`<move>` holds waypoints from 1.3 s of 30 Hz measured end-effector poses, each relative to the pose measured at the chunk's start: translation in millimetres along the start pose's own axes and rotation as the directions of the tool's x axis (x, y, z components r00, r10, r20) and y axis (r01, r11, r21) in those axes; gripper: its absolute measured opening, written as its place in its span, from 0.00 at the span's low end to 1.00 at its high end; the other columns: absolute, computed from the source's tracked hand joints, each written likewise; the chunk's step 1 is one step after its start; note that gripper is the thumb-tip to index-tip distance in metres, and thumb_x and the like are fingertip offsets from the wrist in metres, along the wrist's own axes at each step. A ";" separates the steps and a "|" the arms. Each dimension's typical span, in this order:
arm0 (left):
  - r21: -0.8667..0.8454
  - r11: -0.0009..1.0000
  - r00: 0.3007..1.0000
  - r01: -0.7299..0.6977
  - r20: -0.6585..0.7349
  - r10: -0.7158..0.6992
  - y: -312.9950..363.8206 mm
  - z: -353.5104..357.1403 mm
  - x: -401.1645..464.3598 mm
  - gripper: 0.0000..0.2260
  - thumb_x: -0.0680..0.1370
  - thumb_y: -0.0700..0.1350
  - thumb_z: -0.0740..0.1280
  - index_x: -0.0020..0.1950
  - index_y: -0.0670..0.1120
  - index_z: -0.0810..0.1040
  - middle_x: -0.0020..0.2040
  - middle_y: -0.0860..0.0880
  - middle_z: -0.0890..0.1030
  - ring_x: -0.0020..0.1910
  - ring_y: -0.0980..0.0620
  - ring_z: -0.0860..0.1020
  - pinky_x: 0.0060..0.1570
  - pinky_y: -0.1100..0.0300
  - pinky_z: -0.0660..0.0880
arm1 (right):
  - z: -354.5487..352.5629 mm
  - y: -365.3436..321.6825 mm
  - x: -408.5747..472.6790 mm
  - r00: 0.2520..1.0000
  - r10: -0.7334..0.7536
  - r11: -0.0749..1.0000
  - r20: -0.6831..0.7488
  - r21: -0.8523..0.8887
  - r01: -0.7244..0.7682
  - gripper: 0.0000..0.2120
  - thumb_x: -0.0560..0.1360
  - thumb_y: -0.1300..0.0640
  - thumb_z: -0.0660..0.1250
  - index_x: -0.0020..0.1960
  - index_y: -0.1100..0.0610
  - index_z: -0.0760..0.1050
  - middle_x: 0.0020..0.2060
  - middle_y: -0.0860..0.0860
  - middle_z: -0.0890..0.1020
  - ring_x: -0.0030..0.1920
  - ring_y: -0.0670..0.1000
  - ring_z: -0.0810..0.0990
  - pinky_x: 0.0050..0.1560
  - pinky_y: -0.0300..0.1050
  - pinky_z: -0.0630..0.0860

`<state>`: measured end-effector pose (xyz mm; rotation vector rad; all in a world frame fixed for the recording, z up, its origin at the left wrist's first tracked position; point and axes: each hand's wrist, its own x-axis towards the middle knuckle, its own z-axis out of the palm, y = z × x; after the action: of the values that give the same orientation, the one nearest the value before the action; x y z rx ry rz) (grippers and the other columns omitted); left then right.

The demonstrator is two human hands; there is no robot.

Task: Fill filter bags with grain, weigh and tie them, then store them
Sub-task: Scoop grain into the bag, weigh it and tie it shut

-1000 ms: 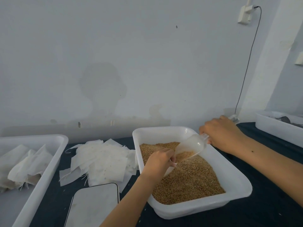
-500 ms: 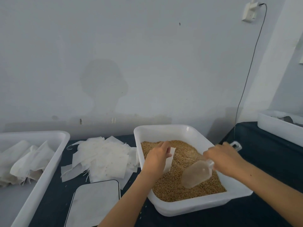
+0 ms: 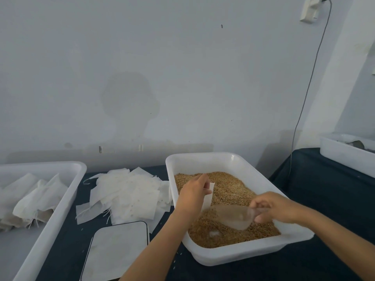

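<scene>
One scoop (image 3: 233,217) (mouth leftward) across grain (image 3: 229,185)

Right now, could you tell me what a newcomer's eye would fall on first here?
The white tub of golden grain at centre, where the right hand dips a clear scoop and the left hand holds a filter bag. Left of it lies a heap of empty bags.
</scene>
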<state>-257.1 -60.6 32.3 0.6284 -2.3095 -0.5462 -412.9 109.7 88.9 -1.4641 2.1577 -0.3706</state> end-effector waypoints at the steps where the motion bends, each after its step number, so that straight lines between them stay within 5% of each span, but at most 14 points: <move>1: -0.007 1.000 1.000 0.004 0.007 -0.004 -0.2 -0.1 0.4 0.10 0.77 0.36 0.66 0.41 0.46 0.67 0.39 0.51 0.72 0.35 0.57 0.68 0.34 0.69 0.63 | -6.4 0.7 -4.2 1.000 0.009 0.999 -0.006 0.034 -0.008 0.05 0.71 0.62 0.72 0.45 0.54 0.80 0.42 0.40 0.83 0.48 0.37 0.79 0.61 0.45 0.70; 6: -0.033 0.999 0.997 0.024 0.078 -0.022 0.1 -1.4 1.3 0.05 0.75 0.38 0.68 0.42 0.43 0.73 0.41 0.50 0.74 0.39 0.54 0.70 0.38 0.64 0.64 | -34.8 0.8 -11.8 0.987 0.037 0.998 -0.154 -0.039 -0.044 0.05 0.71 0.60 0.72 0.46 0.52 0.79 0.48 0.46 0.81 0.54 0.45 0.78 0.63 0.49 0.70; 15: -0.102 0.994 0.986 0.049 0.162 -0.032 1.6 -5.0 -1.6 0.06 0.71 0.39 0.72 0.42 0.41 0.77 0.40 0.49 0.78 0.39 0.55 0.71 0.36 0.68 0.65 | -32.3 -25.6 7.6 0.906 -0.003 0.868 -0.423 -0.451 -0.207 0.09 0.76 0.53 0.66 0.56 0.48 0.76 0.53 0.46 0.81 0.53 0.48 0.78 0.56 0.45 0.71; 24: -0.098 0.994 0.986 0.058 0.161 -0.042 1.7 -5.5 -0.5 0.06 0.71 0.40 0.72 0.42 0.40 0.77 0.42 0.47 0.81 0.39 0.55 0.73 0.36 0.66 0.66 | -36.1 -41.8 19.2 0.835 -0.345 0.601 -0.428 -0.784 -0.154 0.13 0.77 0.55 0.64 0.60 0.44 0.72 0.51 0.42 0.77 0.54 0.47 0.73 0.52 0.43 0.59; 33: -0.042 0.998 0.985 0.052 0.165 -0.045 1.7 -5.0 -0.4 0.05 0.74 0.40 0.70 0.44 0.41 0.76 0.44 0.46 0.81 0.40 0.53 0.73 0.40 0.62 0.67 | -37.5 -45.8 15.8 0.812 -0.421 0.431 -0.405 -0.877 -0.214 0.16 0.79 0.61 0.58 0.63 0.47 0.68 0.54 0.44 0.74 0.57 0.49 0.71 0.56 0.44 0.55; 39: 0.008 1.000 0.998 0.019 0.067 -0.019 -1.2 -0.2 -1.3 0.04 0.80 0.39 0.61 0.47 0.45 0.66 0.40 0.45 0.76 0.37 0.52 0.70 0.37 0.60 0.66 | -23.1 -33.9 13.7 0.857 -0.137 0.602 -0.497 -0.729 -0.327 0.09 0.77 0.60 0.62 0.56 0.52 0.69 0.46 0.46 0.76 0.49 0.49 0.76 0.49 0.46 0.65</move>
<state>-255.7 -60.9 31.2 0.6456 -2.3715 -0.5754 -402.9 82.8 121.3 -1.8140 3.0755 0.3964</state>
